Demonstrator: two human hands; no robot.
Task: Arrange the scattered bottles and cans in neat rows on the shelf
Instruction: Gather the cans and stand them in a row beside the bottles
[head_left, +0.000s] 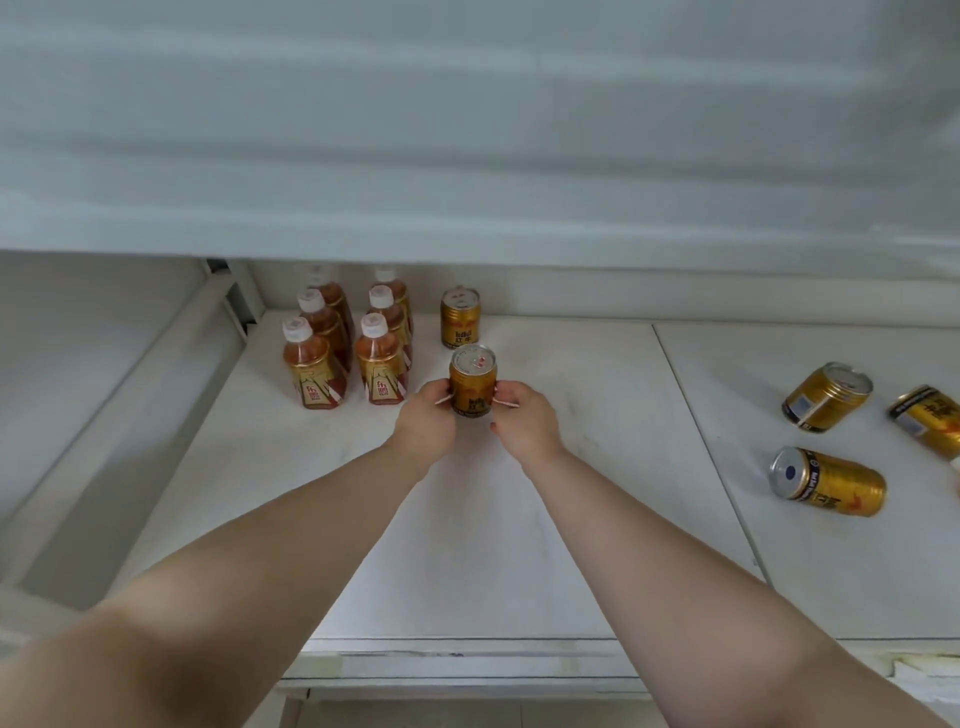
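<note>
An upright gold can (471, 379) stands on the white shelf (467, 545), gripped from both sides: my left hand (426, 423) holds its left flank and my right hand (522, 418) its right flank. Right behind it a second gold can (460, 316) stands upright. To their left, several amber bottles with white caps (345, 338) stand in two rows running front to back. On the right shelf panel three gold cans lie on their sides: one (826, 397), one (828, 482) nearer me, and one (930, 420) cut by the frame edge.
The shelf above (467, 156) overhangs the back of this level and hides the rearmost bottle tops. A white upright and side frame (156, 395) bound the shelf on the left. A seam (706, 447) separates the two shelf panels.
</note>
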